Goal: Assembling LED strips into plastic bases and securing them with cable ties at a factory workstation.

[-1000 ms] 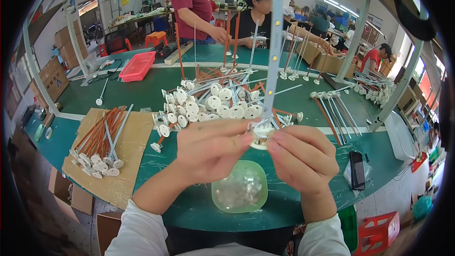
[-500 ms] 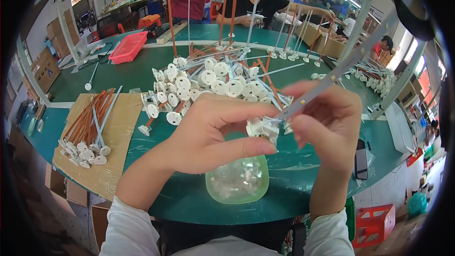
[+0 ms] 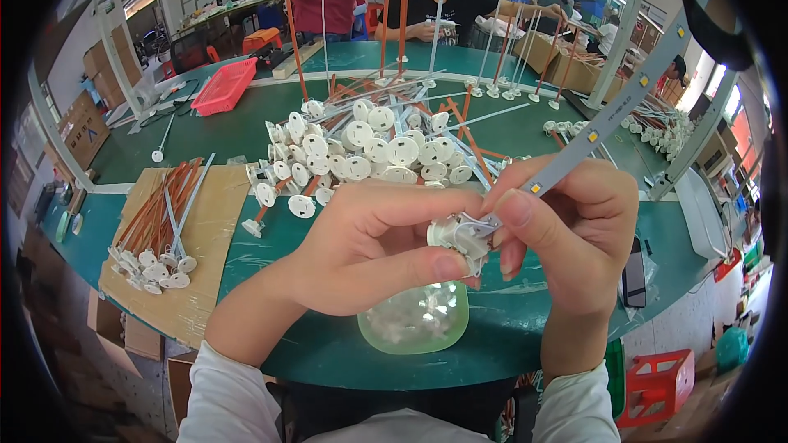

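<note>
My left hand [image 3: 349,250] pinches a white plastic base [image 3: 453,235] between thumb and fingers. Thin wires show where the base meets a narrow grey LED strip [image 3: 603,127]. Thumb and fingers of my right hand [image 3: 574,238] grip that strip near its lower end, and it slants up to the right with yellow LEDs facing me. Below my hands stands a light green bowl [image 3: 371,343] of small clear pieces, its upper part hidden by my left hand. Beyond lies a heap of white round bases [image 3: 359,133] with grey and brown strips.
A cardboard sheet [image 3: 220,238] at left bears a bundle of brown and grey strips [image 3: 160,213]. A phone [image 3: 634,275] lies at right. Farther off are a red basket [image 3: 224,86], upright strips on bases [image 3: 402,20] and co-workers [image 3: 423,4]. A red stool [image 3: 659,385] stands at lower right.
My right hand has closed in on the strip's lower end, now gripping it beside the base. The strip has turned so its LED face shows more plainly.
</note>
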### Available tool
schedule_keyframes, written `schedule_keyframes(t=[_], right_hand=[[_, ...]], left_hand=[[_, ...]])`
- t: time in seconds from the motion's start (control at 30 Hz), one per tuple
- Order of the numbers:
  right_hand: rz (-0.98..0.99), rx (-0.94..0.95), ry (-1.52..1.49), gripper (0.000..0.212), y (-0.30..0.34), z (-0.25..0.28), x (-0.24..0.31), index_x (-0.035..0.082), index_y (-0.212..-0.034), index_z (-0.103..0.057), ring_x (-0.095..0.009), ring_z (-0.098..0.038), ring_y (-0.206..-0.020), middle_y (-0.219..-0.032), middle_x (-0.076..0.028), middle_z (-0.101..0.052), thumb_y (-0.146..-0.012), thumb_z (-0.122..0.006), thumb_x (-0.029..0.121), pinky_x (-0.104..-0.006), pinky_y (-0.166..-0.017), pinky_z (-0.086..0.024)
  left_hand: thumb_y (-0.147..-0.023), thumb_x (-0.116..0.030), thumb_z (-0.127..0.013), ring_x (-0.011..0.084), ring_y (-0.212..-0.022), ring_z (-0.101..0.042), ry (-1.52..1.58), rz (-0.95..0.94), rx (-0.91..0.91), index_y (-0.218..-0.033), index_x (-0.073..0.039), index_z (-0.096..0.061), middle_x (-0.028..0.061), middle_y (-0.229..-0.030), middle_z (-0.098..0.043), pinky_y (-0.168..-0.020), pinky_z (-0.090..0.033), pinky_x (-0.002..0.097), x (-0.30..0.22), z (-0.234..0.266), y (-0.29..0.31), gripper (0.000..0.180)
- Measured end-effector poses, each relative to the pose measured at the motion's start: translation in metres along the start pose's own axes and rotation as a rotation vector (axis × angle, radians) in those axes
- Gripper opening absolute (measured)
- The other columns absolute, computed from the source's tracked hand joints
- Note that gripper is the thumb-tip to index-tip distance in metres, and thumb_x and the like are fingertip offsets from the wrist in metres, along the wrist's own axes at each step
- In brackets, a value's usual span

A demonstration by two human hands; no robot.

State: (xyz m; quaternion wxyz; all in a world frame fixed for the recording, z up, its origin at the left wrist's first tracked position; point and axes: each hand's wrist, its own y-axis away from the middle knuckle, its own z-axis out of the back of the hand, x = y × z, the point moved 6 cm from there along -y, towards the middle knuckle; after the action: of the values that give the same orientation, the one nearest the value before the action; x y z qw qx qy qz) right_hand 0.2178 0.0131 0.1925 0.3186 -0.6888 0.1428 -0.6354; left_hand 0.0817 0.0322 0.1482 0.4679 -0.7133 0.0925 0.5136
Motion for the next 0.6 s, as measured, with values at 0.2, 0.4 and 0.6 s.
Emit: schedule_keyframes(t=[0.2,0.4,0.6], right_hand=[[-0.032,-0.034,0.077,0.014,0.0,0.002,0.001,-0.008,-0.078,-0.063,-0.011,-0.052,-0.044,-0.064,-0.012,-0.061,-0.079,-0.065,0.006,-0.0203,-0.039,-0.039],[0.092,-0.016,0.093,0.008,-0.002,-0.002,-0.001,-0.009,-0.085,-0.065,-0.012,-0.063,-0.065,-0.074,-0.011,-0.065,-0.078,-0.064,-0.004,-0.0198,-0.055,-0.047],[0.187,-0.022,0.229,0.016,0.004,0.0,0.016,-0.008,-0.085,-0.065,-0.016,-0.065,-0.068,-0.079,-0.012,-0.067,-0.07,-0.069,-0.005,-0.0239,-0.06,-0.05]], left_hand=[[-0.073,-0.009,-0.076,0.0152,-0.073,-0.062,-0.425,-0.196,-0.017,-0.11,0.004,-0.061,0.0132,-0.09,-0.065,-0.062,-0.048,0.0263,-0.011,0.003,-0.001,0.043],[-0.06,-0.015,-0.086,0.0241,-0.087,-0.066,-1.253,-0.557,-0.29,-0.11,0.006,-0.061,0.0183,-0.101,-0.066,-0.074,-0.052,0.0317,-0.038,-0.008,0.01,0.06],[-0.062,-0.01,-0.084,0.0271,-0.095,-0.064,-0.92,-0.44,-0.293,-0.108,0.009,-0.058,0.0216,-0.102,-0.064,-0.081,-0.052,0.0345,-0.046,-0.004,0.007,0.056]])
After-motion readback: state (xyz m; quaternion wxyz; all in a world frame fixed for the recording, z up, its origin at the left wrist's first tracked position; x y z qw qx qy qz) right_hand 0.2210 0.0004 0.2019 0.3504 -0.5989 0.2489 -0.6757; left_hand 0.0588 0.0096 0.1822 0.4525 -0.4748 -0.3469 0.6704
